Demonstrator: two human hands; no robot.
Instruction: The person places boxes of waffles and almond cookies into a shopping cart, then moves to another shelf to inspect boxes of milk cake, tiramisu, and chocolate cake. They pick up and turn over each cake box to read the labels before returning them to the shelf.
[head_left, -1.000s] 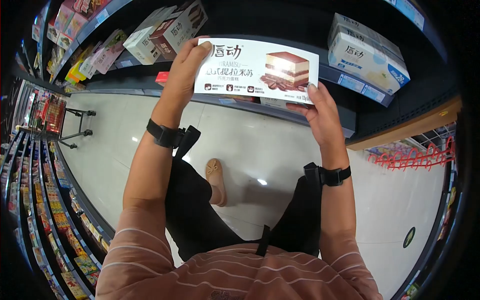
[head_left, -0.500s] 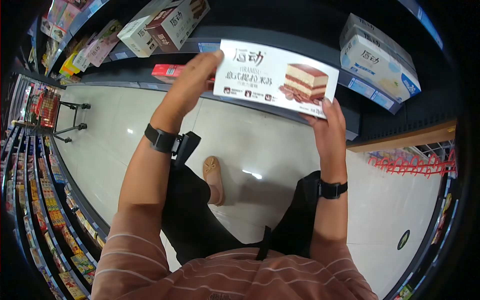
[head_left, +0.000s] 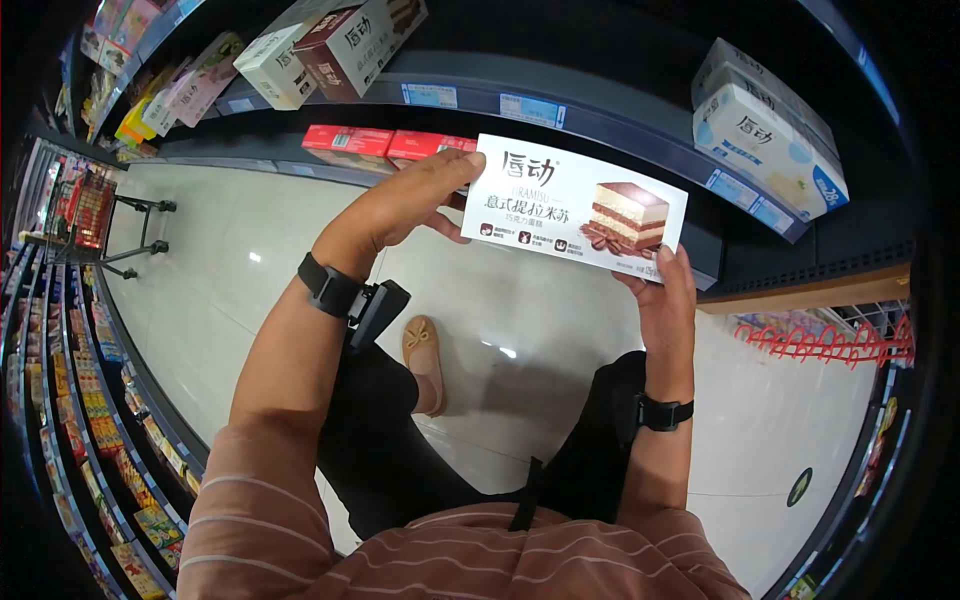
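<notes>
Between my two hands is a white tiramisu cake box [head_left: 540,205], its front with the printed cake slice facing me and its right end tilted lower. My left hand [head_left: 410,205] grips the box's left end, thumb on the near face and fingers mostly behind it. At the lower right corner my right hand [head_left: 668,300] pinches it, the thumb on the front and the other fingers underneath. The box is held in the air in front of the shelf, apart from the shelf edge [head_left: 480,103].
White and brown cake boxes [head_left: 350,50] stand on the upper shelf at left, and more white boxes [head_left: 770,135] at right. Red boxes [head_left: 350,145] lie on the lower shelf. A shopping cart [head_left: 95,215] stands at far left; red hooks [head_left: 830,342] jut out at right.
The cake box has come down and slightly right, nearer to me, with both hands still on it. More of the shelf edge and red boxes behind it now shows.
</notes>
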